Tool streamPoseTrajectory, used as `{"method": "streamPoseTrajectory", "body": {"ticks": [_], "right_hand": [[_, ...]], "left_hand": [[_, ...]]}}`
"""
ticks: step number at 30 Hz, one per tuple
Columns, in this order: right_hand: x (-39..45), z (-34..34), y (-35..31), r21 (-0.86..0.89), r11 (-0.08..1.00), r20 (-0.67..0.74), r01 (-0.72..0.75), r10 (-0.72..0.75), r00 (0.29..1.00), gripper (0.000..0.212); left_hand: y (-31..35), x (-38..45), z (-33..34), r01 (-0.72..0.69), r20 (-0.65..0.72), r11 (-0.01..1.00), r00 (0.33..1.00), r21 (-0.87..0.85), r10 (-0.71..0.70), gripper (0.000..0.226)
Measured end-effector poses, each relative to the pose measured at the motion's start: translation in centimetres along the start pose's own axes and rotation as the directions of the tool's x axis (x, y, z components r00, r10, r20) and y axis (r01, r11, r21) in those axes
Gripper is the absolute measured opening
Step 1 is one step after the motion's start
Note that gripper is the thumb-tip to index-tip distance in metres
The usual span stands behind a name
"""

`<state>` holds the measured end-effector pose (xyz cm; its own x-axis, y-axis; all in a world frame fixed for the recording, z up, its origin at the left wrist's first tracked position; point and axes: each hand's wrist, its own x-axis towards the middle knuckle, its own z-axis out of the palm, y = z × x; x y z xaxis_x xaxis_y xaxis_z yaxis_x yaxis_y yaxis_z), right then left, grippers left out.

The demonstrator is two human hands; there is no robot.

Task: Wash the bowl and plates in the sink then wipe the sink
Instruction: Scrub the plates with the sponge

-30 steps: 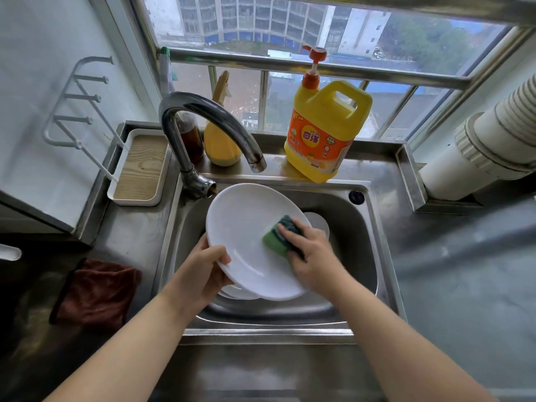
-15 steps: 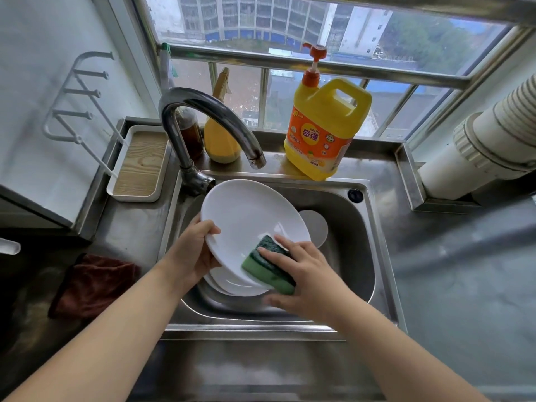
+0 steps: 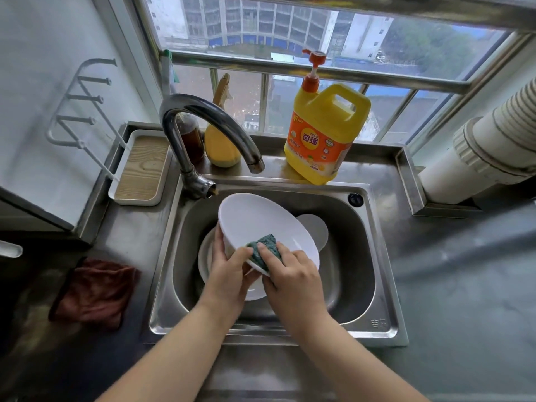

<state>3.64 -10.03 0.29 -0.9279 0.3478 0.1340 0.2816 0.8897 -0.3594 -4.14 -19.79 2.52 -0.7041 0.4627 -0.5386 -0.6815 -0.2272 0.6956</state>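
Observation:
A large white plate (image 3: 258, 221) is held tilted above the steel sink (image 3: 377, 256). My left hand (image 3: 229, 271) grips its near left rim. My right hand (image 3: 293, 277) holds a green sponge (image 3: 265, 248) and presses it on the plate's near rim, right beside my left hand. Below the plate more white dishes lie in the basin: one (image 3: 204, 256) shows at the left behind my left hand, and a small round one (image 3: 314, 230) shows at the right. What lies under the held plate is mostly hidden.
The curved tap (image 3: 203, 123) arches over the sink's back left. A yellow detergent jug (image 3: 324, 132) with a pump, a yellow spray bottle (image 3: 222, 146) and a brown bottle (image 3: 191, 137) stand on the back ledge. A brown cloth (image 3: 95, 291) lies left; a wooden-lined tray (image 3: 142, 166) sits back left.
The sponge slid from the plate's middle down to its near rim, next to my left hand. My left hand shifted along the rim, and the plate tilted more steeply.

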Motion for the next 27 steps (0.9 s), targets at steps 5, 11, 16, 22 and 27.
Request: {"method": "streamPoseTrajectory", "body": {"ticks": [5, 11, 16, 22, 27], "right_hand": [[-1.0, -0.9, 1.4, 0.304, 0.947, 0.287, -0.107, 0.016, 0.958, 0.068], [1.3, -2.1, 5.8, 0.036, 0.981, 0.275, -0.192, 0.175, 0.945, 0.049], [0.4, -1.6, 0.4, 0.326, 0.938, 0.24, -0.114, 0.035, 0.97, 0.048], [1.1, -1.2, 5.5, 0.187, 0.98, 0.193, -0.065, 0.028, 0.981, 0.044], [2.4, -1.6, 4.6, 0.131, 0.96, 0.225, -0.248, 0.215, 0.95, 0.048]], "left_hand": [[1.5, 0.3, -1.5, -0.019, 0.036, 0.998, 0.999, 0.055, 0.017, 0.064], [2.8, 0.9, -2.0, -0.047, -0.005, 0.997, 0.999, 0.065, 0.048, 0.067], [2.6, 1.3, -2.0, -0.046, 0.057, 0.995, 0.998, 0.086, 0.041, 0.068], [3.6, 1.3, -2.7, -0.036, 0.008, 0.992, 0.999, 0.121, 0.035, 0.065], [3.2, 1.3, -2.2, -0.01, 0.001, 0.995, 1.0, 0.095, 0.01, 0.064]]}}
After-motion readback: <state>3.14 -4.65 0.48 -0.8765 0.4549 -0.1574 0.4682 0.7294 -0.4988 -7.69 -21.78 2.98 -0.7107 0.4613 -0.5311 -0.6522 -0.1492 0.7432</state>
